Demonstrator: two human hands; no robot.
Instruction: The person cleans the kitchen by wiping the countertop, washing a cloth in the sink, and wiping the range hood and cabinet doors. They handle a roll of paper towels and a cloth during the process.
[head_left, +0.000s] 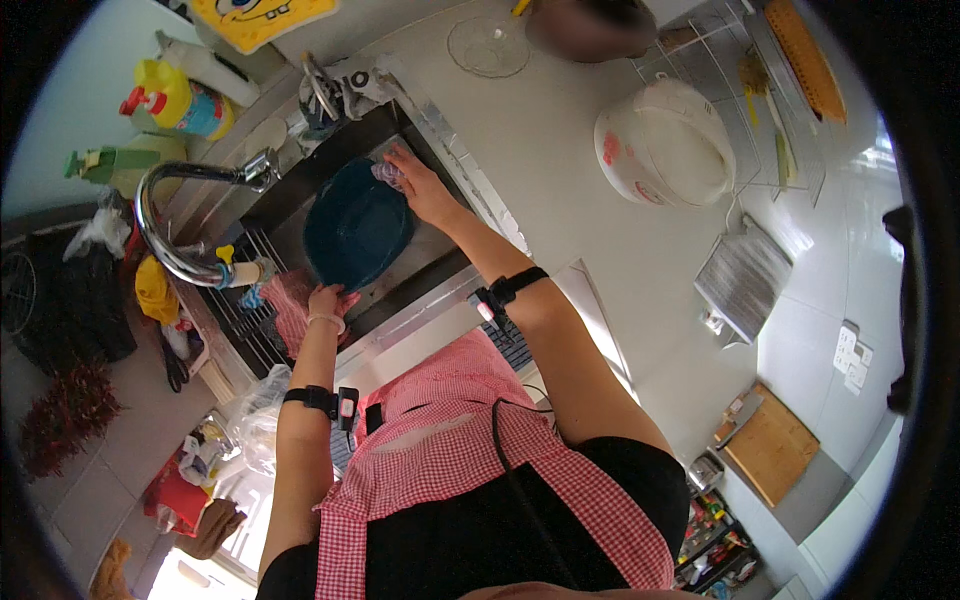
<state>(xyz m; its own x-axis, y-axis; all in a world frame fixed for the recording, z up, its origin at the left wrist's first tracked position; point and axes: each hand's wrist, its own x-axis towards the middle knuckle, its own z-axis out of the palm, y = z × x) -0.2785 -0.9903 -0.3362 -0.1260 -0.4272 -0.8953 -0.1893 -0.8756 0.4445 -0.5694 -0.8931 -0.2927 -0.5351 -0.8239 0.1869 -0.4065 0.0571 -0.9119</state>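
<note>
A dark teal plastic basin sits tilted in the metal sink. My left hand is at the basin's near rim, with part of a pink cloth against its fingers; the grip is partly hidden. The pink cloth drapes over the wire rack left of the basin. At the basin's far right rim, my right hand has its fingers around a crumpled, clear purplish plastic item. Left of the basin, the curved chrome faucet arches over the rack.
A wire rack spans the sink's left side. Yellow bottles and a green spray bottle line the back ledge. On the right counter stand a white rice cooker, a glass lid and a wooden cutting board.
</note>
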